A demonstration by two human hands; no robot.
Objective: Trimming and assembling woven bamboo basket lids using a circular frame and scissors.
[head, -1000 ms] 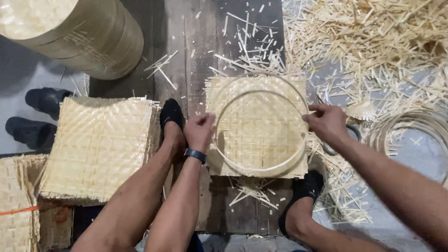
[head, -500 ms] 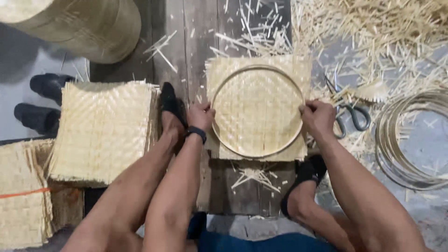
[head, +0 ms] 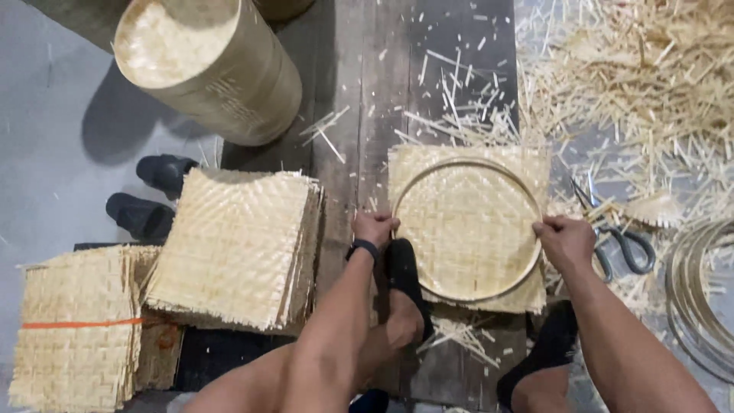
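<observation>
While I sit over the dark wooden platform (head: pixel 367 84), my left hand (head: pixel 374 227) and my right hand (head: pixel 564 241) grip opposite sides of a thin round hoop (head: pixel 428 172) that lies flat on a square woven mat (head: pixel 466 226). My left fingers are curled tight over the hoop's left rim, pinching it down against the mat's left edge; a dark band sits on that wrist. My right fingers are bent and closed over the hoop's right rim, at the mat's right edge. The hoop runs from one hand round to the other, its circle nearly filling the mat, and the mat lies toward the right edge of the platform.

My left foot in a black sandal (head: pixel 403 275) rests just below my left hand, touching the mat's lower left corner. My right foot (head: pixel 547 356) stands by the mat's lower right corner. Scissors (head: pixel 623 237) with dark handles lie just beside my right hand, off the platform's right edge, among loose straw trimmings (head: pixel 657 84). A coil of hoops (head: pixel 699 306) lies further right. To the left of my left arm a stack of woven mats (head: pixel 237 248) sits at the platform's left edge, with another stack (head: pixel 76 325) tied by an orange band beside it. A large roll (head: pixel 210 65) stands near the far left corner, and a pair of black sandals (head: pixel 149 195) lies on the grey floor.
</observation>
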